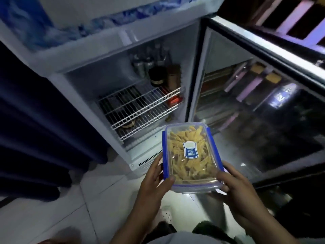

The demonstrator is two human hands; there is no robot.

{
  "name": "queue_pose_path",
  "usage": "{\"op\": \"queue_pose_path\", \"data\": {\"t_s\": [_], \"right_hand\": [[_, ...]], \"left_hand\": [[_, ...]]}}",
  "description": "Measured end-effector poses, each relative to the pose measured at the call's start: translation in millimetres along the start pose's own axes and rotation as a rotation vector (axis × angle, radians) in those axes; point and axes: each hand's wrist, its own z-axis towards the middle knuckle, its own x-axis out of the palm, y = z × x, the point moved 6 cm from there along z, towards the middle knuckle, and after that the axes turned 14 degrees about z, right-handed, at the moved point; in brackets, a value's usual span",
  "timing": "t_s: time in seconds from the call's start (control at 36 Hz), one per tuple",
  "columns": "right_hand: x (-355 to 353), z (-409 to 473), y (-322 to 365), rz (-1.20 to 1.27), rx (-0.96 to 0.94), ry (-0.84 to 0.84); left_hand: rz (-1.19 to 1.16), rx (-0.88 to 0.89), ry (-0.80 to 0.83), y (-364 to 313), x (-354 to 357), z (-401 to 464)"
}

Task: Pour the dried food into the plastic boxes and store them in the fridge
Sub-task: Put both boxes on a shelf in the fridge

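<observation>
The left hand [154,175] grips the near left corner of the plastic box [190,155], thumb hooked over the lid's edge and fingers tucked out of sight along its side. The right hand [237,187] does the same at the near right corner, thumb on the rim and fingers curled beneath. Held this way, level and by its near end, the box points lengthwise toward the open fridge [123,81], which I take as readying it to slide in far end first. It hangs in the air in front of the fridge's lower opening, apart from any shelf.

The box is a clear rectangle with a blue-trimmed lid that looks snapped down, a blue-and-white sticker at the lid's middle. Through the lid the dried food [186,166] shows as pale yellow strips heaped nearly to the top.

Inside, the wire shelf [140,106] carries dark bottles at its back right corner, leaving bare wire toward its front edge; that seems the likely landing place. The glass door [263,111] stands swung wide to the right, clear of the box's path.
</observation>
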Motion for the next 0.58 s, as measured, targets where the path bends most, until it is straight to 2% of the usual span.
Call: {"op": "queue_pose_path", "data": {"t_s": [0.22,0.58], "right_hand": [[69,84,9,-0.047,-0.037,0.116],[118,242,57,-0.311,-0.036,0.358]], "left_hand": [[-0.136,0.018,-0.139,-3,-49,68],[-0.196,0.0,-0.266,-13,-57,188]]}}
